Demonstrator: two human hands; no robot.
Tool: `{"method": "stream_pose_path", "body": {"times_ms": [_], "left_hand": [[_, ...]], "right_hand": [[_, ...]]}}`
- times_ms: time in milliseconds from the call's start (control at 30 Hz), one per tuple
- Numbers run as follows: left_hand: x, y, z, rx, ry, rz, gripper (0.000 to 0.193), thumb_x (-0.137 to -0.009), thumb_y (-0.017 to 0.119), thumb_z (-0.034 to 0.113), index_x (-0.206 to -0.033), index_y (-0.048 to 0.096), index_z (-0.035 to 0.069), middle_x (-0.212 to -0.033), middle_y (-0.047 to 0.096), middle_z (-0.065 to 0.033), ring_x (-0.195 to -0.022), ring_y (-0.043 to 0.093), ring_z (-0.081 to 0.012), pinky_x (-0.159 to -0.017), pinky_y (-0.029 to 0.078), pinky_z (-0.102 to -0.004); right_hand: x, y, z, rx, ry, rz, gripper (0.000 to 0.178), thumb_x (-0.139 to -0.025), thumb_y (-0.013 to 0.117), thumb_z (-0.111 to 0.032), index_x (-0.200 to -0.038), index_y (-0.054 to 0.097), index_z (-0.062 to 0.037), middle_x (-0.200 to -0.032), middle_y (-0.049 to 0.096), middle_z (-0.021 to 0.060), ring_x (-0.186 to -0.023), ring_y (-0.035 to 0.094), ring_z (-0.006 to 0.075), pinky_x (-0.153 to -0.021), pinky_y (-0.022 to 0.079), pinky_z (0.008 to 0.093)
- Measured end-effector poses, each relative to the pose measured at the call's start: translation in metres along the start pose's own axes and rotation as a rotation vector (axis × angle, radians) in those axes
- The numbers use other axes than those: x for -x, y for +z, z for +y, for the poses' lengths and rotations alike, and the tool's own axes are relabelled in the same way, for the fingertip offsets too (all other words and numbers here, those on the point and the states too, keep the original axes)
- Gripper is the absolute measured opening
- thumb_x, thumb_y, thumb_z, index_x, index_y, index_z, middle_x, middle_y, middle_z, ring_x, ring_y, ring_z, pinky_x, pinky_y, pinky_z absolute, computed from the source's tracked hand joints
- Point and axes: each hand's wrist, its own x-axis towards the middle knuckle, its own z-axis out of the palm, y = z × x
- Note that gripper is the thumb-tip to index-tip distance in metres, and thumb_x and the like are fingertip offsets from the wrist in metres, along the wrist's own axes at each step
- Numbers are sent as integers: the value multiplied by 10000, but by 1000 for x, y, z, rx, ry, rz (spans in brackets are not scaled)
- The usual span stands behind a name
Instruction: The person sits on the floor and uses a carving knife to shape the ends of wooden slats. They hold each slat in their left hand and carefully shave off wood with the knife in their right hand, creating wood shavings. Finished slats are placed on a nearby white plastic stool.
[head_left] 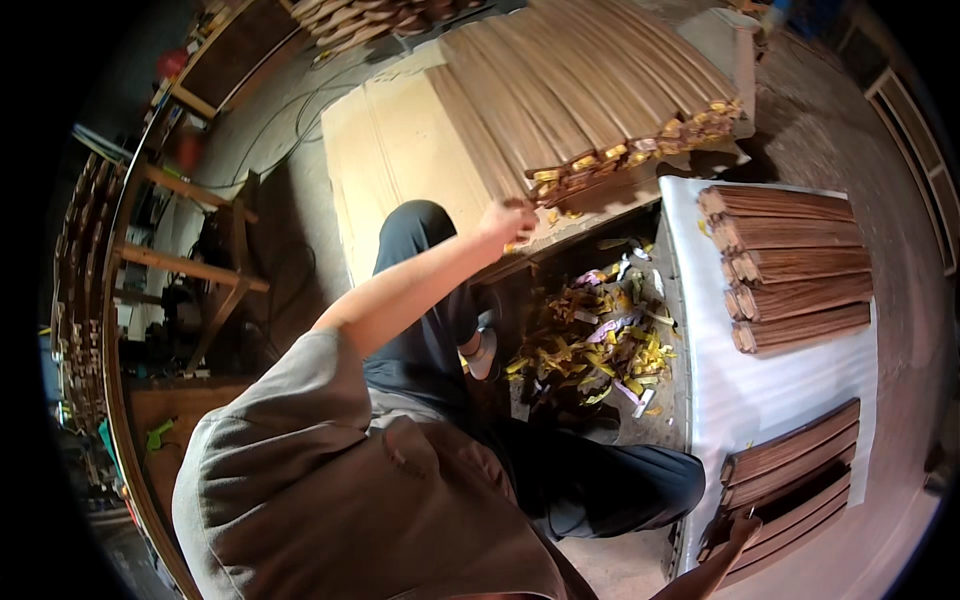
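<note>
My left hand (510, 224) reaches forward to the near end of a broad layer of long brown wooden slats (560, 85). Its fingers look curled but are smeared by motion, so a grip cannot be made out. Yellow wrappings (640, 150) show at the near ends of these slats. At the lower right, my right hand (738, 535) is beside a group of shorter brown slats (795, 455). Its fingers are drawn together, with a small bright tip showing at them; what they hold is too small to name.
Tan cardboard (370, 150) lies under the long slats. A white sheet (760, 385) carries the shorter slats and several slat bundles (790, 265). Yellow and pink scraps (610, 340) litter the floor between my legs. A wooden frame (190, 265) and cables (290, 130) are on the left.
</note>
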Motion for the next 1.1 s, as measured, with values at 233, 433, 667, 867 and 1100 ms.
{"method": "stream_pose_path", "body": {"times_ms": [233, 433, 667, 867, 1100], "left_hand": [[-153, -68, -42, 204, -263, 533, 178, -857, 681, 49, -973, 640, -80, -974, 646, -177, -845, 657, -295, -684, 545, -434], [-194, -59, -80, 436, -363, 387, 276, -850, 764, 108, -1037, 669, -71, -994, 690, -175, -874, 698, -314, -685, 567, -471], [-188, -62, -69, 571, -343, 283, 179, -831, 782, 88, -918, 686, -35, -906, 703, -139, -761, 705, -288, -621, 577, -444], [-164, -86, -54, 488, -283, 180, 202, -874, 734, 145, -983, 663, -9, -918, 672, -126, -808, 633, -248, -739, 548, -369], [22, -97, 10, 928, -327, -326, 235, -953, 661, 179, -1136, 636, 33, -1142, 654, -115, -1051, 630, -234, -912, 528, -369]], "right_hand": [[-36, -63, -118, -663, -211, -30, 269, -905, 628, -181, -731, 615, 24, -578, 533, 62, -548, 499, 177, -514, 434, 361], [67, -169, -281, -701, -467, -9, 209, -928, 671, -162, -820, 624, 11, -683, 542, -5, -623, 449, 118, -568, 413, 287], [127, -152, -372, -753, -586, -351, 188, -918, 669, -113, -788, 590, -2, -741, 543, -21, -693, 473, 79, -635, 414, 255], [179, -140, -492, -878, -581, -631, 162, -905, 720, -160, -927, 708, 0, -714, 647, 4, -657, 562, 77, -633, 466, 253], [241, -137, -624, -1370, -574, -691, 401, -876, 760, -122, -1237, 648, 9, -1127, 716, 139, -654, 597, 80, -572, 480, 227]]}}
